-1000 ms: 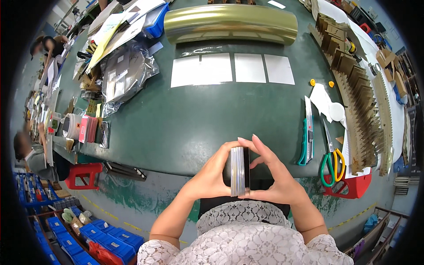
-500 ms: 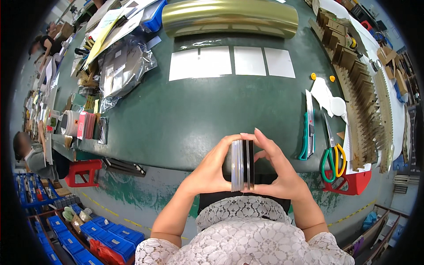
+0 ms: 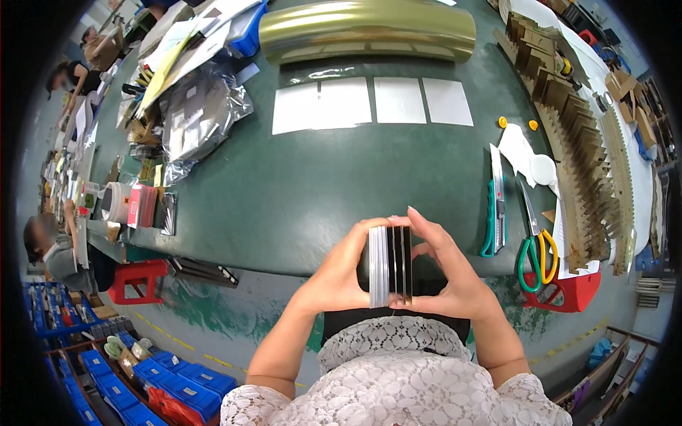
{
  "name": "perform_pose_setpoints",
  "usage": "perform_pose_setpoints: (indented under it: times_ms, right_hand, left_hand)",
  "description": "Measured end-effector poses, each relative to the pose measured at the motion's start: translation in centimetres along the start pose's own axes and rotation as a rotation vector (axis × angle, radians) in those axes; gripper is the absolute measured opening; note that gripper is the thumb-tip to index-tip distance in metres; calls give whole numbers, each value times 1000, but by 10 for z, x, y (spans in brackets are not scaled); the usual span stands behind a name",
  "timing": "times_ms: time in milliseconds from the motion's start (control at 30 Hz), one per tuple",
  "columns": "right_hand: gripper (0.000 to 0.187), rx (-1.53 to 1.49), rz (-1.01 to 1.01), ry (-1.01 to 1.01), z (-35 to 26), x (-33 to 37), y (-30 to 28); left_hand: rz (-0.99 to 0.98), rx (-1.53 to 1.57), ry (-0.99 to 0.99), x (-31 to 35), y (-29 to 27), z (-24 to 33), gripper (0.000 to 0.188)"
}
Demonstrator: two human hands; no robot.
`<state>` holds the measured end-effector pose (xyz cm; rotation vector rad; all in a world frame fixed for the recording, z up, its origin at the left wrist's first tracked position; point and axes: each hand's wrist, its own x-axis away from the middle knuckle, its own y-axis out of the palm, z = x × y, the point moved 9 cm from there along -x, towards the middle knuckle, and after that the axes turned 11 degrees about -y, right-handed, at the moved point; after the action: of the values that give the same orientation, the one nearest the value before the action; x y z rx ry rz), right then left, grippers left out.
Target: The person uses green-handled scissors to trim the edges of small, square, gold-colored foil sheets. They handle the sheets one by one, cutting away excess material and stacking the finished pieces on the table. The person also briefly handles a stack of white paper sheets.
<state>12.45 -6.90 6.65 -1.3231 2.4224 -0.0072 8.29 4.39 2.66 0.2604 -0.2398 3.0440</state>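
Between my two hands, at the near edge of the green table, stands a stack of thin flat sheets (image 3: 379, 267) seen edge-on. Its left part is pale grey and white; its right part shows dark gaps between a few sheets. My left hand (image 3: 339, 267) wraps round the left side, thumb below and fingers at the far edge. My right hand (image 3: 455, 273) curves round the right side, fingertips at the far edge and thumb at the near one. A space shows between the right palm and the stack. What the sheets are made of I cannot tell.
White rectangular sheets (image 3: 401, 100) lie before a large gold-green film roll (image 3: 366, 32). A teal utility knife (image 3: 492, 213) and green-yellow scissors (image 3: 534, 245) lie on the right, beside a notched brown rack (image 3: 575, 156). Plastic-wrapped items (image 3: 202, 117) sit left. Co-workers are at far left.
The sheets in the stack's right part stand slightly wider apart, with more dark gaps showing. Both hands keep nearly the same place. The view has shifted slightly.
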Motion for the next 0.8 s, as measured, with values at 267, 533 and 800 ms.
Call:
perform_pose_setpoints:
  times_ms: [267, 533, 800]
  right_hand:
    - [101, 34, -13, -81, -9, -8, 7]
    - [107, 58, 4, -101, -9, -2, 4]
    - [106, 87, -6, -122, -8, 1, 2]
  left_hand:
    - [-19, 24, 10, 9, 1, 1, 98]
    - [-36, -14, 31, 8, 3, 12, 92]
    - [-20, -41, 75, 8, 6, 12, 93]
